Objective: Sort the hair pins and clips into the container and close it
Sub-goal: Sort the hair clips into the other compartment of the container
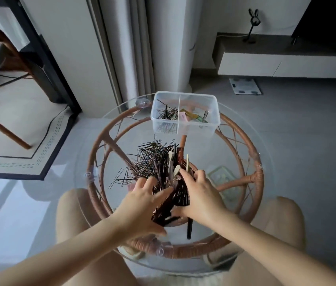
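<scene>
One bundle of clips [173, 205] is gripped by the left hand [140, 205] and the right hand [202, 197] over the tabletop [125, 129]. Hair pins [150, 159] are heaped just beyond; the container [208, 124] is uncovered.

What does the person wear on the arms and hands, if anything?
Nothing that shows. Both arms are bare, with no sleeves in view. The left hand and the right hand have no gloves, rings, watch or bracelet that I can see.
</scene>
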The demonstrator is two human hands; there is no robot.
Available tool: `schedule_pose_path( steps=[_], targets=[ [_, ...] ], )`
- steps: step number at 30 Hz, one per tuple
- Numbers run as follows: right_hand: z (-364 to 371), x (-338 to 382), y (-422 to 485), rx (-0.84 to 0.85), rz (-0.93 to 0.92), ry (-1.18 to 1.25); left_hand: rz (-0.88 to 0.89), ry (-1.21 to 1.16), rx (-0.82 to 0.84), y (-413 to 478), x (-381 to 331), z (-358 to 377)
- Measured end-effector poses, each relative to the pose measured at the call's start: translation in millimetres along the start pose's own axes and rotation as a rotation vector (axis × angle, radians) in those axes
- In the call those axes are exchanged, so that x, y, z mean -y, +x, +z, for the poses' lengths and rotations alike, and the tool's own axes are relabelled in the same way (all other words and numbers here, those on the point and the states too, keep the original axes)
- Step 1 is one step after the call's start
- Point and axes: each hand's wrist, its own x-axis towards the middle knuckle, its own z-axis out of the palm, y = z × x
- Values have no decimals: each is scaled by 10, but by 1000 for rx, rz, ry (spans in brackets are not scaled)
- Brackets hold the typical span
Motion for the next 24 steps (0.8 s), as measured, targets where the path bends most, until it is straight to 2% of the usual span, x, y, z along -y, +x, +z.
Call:
schedule_pose_path(
  steps=[6, 10, 16, 24],
  targets=[
    [-46, 42, 61, -101, 49, 262, 21, -117, -142, 84, 4, -74],
    [-156, 23, 94, -226, 61, 321, 12, -206, -252, 88, -19, -151],
    [-482, -48, 152, -303, 71, 364, -52, -294, -393, 170, -7, -450],
    [-862, -122, 190, -371, 65, 418, -147, -341, -408, 269, 51, -851]
  ],
)
